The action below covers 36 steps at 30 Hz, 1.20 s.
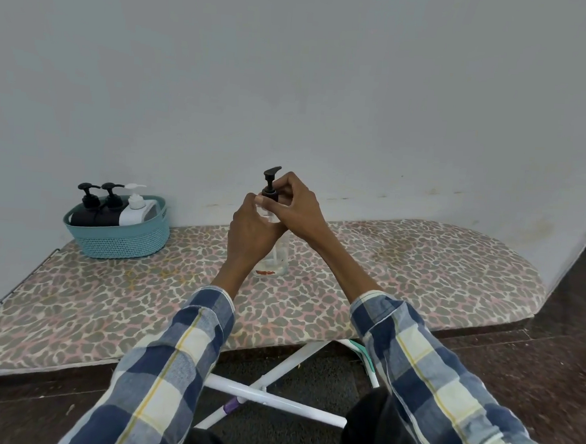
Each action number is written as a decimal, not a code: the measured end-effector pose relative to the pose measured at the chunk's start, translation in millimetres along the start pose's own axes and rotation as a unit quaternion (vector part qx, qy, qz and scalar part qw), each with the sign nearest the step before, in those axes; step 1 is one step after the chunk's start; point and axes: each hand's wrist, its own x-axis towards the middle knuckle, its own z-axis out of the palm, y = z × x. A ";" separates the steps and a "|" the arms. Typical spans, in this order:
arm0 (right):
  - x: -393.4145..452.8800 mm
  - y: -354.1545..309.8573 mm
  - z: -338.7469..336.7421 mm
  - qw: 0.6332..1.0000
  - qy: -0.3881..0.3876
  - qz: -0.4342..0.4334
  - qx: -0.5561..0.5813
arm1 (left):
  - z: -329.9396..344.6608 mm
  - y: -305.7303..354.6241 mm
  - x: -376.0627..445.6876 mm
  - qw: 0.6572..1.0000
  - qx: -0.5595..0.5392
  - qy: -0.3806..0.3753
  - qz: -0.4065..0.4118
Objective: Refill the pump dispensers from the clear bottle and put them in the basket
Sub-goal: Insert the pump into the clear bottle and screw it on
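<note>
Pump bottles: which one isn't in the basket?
The clear pump bottle, standing mid-board and held by both hands; the two black ones and the white one sit in the teal basket.

My left hand [253,233] hides most of the clear bottle [280,255]; the basket [119,242] hides the dispensers' [112,207] lower halves.

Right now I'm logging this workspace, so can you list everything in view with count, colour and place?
basket: one, teal, far left of the board by the wall
black pump dispensers: two, in the basket, left side
white pump dispenser: one, in the basket, right of the black ones
clear bottle: one, transparent with a black pump top, upright at the board's middle
ironing board: one, leopard-print cover, white legs, against the wall
wall: pale grey, behind the board
floor: dark, under the board
sleeves: two, blue and cream plaid
left hand: grips the bottle's upper body
right hand: grip on the pump collar
</note>
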 end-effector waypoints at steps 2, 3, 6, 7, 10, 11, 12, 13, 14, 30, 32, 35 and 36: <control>-0.8 -2.7 0.4 1.000 -0.015 -0.002 0.006 | -2.9 -1.8 0.3 1.000 -0.009 0.003 -0.005; -1.4 -3.2 -0.9 1.000 -0.024 -0.005 0.014 | -3.6 -1.7 0.4 1.000 -0.009 0.005 -0.005; -3.1 1.1 -6.2 0.999 -0.030 -0.008 0.043 | -1.5 1.0 0.0 1.000 -0.002 0.004 0.001; -3.2 1.7 -6.6 0.999 -0.018 -0.004 0.046 | -0.1 1.7 -0.4 1.000 0.001 0.001 0.005; -1.5 1.8 -2.1 0.999 0.016 0.011 0.039 | 0.6 -0.6 -1.0 1.000 0.001 0.000 0.009; -1.7 1.0 -0.5 0.999 0.013 0.009 0.038 | -0.4 -2.2 -0.8 1.000 -0.003 0.003 0.009; -2.0 0.5 0.7 0.999 0.008 0.005 0.041 | -1.5 -3.2 -0.6 1.000 -0.006 0.006 0.008; -2.6 0.7 1.0 0.999 -0.002 0.001 0.047 | -2.5 -3.4 -0.7 1.000 -0.007 0.008 0.005; -3.6 1.0 0.2 0.998 -0.013 -0.006 0.055 | -2.8 -2.9 -0.7 1.000 -0.005 0.008 0.000; 0.5 9.5 -7.4 0.999 -0.013 -0.023 0.028 | 2.8 -1.1 2.1 1.000 0.010 0.004 -0.002; 3.6 8.2 -3.9 1.000 -0.010 -0.019 0.013 | 2.0 -2.7 2.8 1.000 0.012 0.005 -0.007; 6.5 7.0 0.1 1.000 -0.008 -0.013 0.002 | 1.2 -4.0 3.5 1.000 0.020 0.010 -0.009; 6.8 6.4 0.5 1.000 -0.008 -0.012 -0.004 | 1.7 -3.7 3.5 1.000 0.022 0.011 -0.011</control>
